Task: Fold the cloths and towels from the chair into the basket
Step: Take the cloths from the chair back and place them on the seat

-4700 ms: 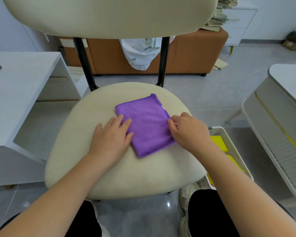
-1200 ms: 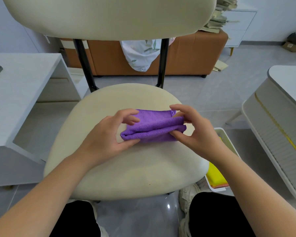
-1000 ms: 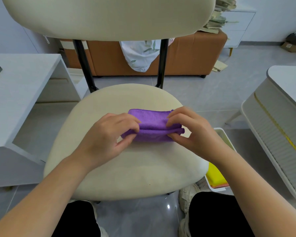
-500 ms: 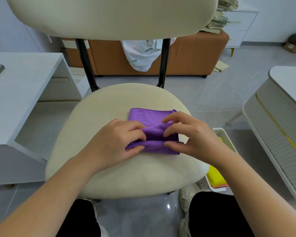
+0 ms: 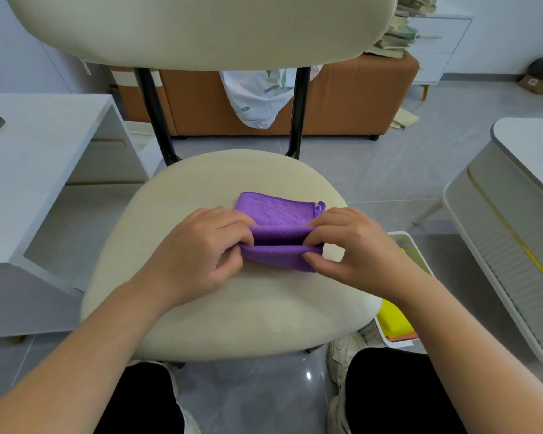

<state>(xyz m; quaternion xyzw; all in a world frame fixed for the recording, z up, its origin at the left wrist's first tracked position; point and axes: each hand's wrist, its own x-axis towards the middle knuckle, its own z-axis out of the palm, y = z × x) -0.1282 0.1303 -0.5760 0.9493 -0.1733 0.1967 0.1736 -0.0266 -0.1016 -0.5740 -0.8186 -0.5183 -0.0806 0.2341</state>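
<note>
A small purple cloth (image 5: 279, 214), folded over on itself, lies in the middle of the cream chair seat (image 5: 232, 314). My left hand (image 5: 198, 252) pinches the cloth's left end between thumb and fingers. My right hand (image 5: 351, 245) pinches its right end the same way. The near fold is lifted a little, with a gap showing between its layers. A white basket (image 5: 403, 242) stands on the floor to the right of the seat, partly hidden under it, with a folded yellow cloth (image 5: 394, 321) inside.
The chair's backrest (image 5: 201, 26) fills the top of the view. A white desk (image 5: 38, 158) stands at the left and a white ribbed cabinet (image 5: 508, 220) at the right. Behind the chair is a brown sofa (image 5: 342, 98) with a white garment draped on it.
The cloth went from lying flat under my hands to being folded smaller. In the last second both hands slid toward me, pinching its near fold.
</note>
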